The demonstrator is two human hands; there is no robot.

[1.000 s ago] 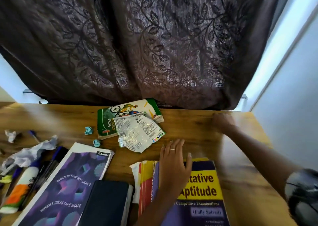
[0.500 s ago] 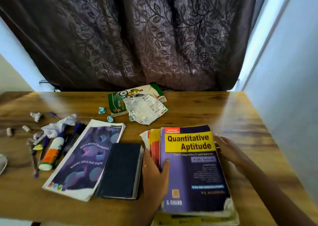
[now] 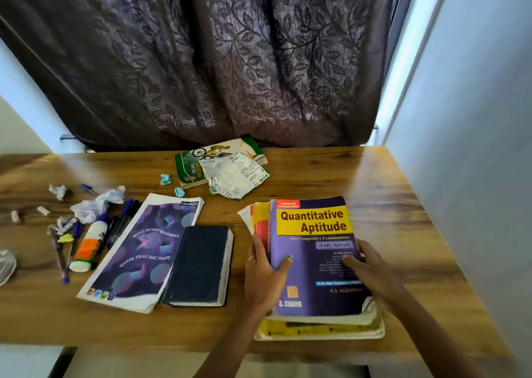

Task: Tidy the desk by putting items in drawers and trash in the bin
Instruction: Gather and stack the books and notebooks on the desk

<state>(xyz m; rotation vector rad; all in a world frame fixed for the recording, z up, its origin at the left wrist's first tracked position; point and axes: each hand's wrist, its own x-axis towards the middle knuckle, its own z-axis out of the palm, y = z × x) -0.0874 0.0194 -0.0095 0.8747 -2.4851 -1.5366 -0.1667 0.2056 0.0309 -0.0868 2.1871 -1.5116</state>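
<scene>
**Op:** Head view shows my left hand (image 3: 266,277) gripping the spine side of the Quantitative Aptitude book (image 3: 313,256), thumb curled over the cover and fingers tucked beneath. My right hand (image 3: 371,271) has its grip on the opposite edge, thumb on the cover.

**Spotter:** Where does the book sit?

**Op:** On top of a stack of books (image 3: 319,327) at the near right of the worktop (image 3: 388,205), just right of the black diary (image 3: 200,265).

**Spotter:** What worries you?

**Op:** I judge the cover is soft and worn, so lifting by the edges may let the book sag or the pages fan. The red and yellow book (image 3: 259,222) peeks out left of the Aptitude book; if my left fingers catch only some layers, the lower ones could slide off the front edge of the worktop.

**Spotter:** Orientation?

**Op:** Flat, cover up. Its long axis runs from me toward the curtain (image 3: 230,61), title end farthest away, leaning slightly left.
</scene>
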